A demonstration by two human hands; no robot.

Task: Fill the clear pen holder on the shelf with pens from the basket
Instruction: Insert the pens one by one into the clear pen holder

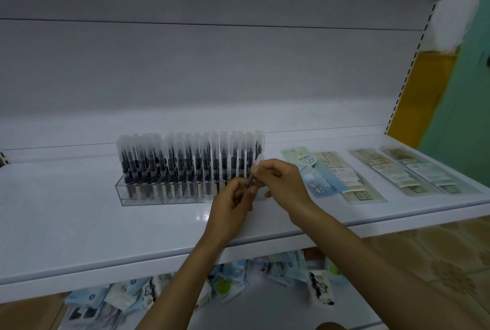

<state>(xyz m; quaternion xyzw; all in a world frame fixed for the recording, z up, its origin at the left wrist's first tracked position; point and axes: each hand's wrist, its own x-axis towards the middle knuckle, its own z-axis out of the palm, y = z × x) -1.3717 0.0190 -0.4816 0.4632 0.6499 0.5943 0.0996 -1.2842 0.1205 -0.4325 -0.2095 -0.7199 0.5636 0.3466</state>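
Pens (185,162) are standing packed in the clear pen holder (159,198), which is sitting on the white shelf (79,223). At its right end, the left hand (233,203) and right hand (282,178) are pinching one loose pen (255,170) between curled fingers (it's tilted and blurry), near some flat packets (331,175).

both forearms reach up and forward from the lower edge and converge near the middle. the left hand (233,203) shows its back, fingers curled, thumb and forefinger pinching the lower end of a pen (254,170). the right hand (282,179) comes in from the right, wrist bent, fingertips pinching the same pen higher up. the hands sit close together.
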